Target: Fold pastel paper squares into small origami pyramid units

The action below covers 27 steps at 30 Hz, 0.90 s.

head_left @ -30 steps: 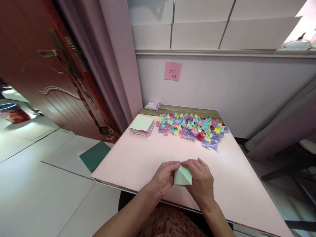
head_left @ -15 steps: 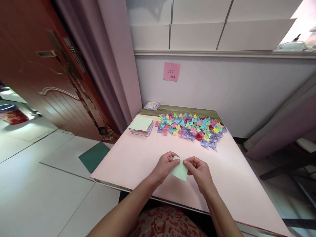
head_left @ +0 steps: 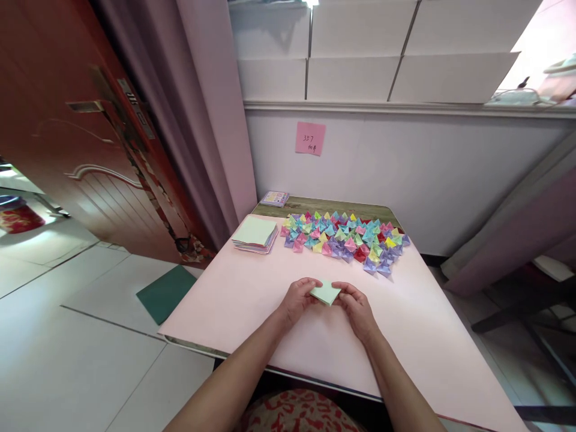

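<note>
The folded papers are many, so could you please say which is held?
The pale green paper, between left hand and right hand; the others rest on the table.

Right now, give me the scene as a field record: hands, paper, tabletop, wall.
left hand: grips pale green paper by its left side
right hand: grips its right side
paper stack: far left of tabletop, pale sheet on top
folded paper pieces: many colors, clustered right of the stack
wall: handwritten pink note
</note>
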Available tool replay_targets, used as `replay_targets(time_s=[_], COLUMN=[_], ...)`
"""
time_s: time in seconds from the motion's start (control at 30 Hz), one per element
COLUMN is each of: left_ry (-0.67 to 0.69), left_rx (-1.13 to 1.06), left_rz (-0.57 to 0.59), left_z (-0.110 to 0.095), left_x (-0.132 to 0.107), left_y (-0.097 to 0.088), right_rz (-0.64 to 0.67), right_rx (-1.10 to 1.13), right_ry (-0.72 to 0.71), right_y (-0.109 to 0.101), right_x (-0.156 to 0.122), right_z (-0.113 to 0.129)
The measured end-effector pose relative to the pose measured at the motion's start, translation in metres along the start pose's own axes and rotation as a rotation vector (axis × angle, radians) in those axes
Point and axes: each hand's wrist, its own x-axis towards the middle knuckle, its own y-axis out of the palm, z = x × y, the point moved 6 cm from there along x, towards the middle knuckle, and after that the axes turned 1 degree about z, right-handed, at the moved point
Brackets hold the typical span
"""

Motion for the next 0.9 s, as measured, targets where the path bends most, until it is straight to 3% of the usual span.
replay_targets(time_s=[0.2,0.43,0.9], left_ry=[-0.016,0.001,0.054], left_rx=[-0.059,-0.056,-0.040], left_rz=[0.190,0.138,0.089], left_z=[0.002,0.007,0.006], left_x=[-0.007,-0.007,-0.008], left_y=[0.003,-0.004,-0.002], right_rz=[0.012,0.021,0.041], right_rx=[0.019,-0.055,-0.022], right_ry=[-0.024,-0.026,-0.007], right_y=[-0.004,-0.001,0.008], right_x=[-0.003,-0.008,-0.011], right_z=[-0.003,0.003,0.008])
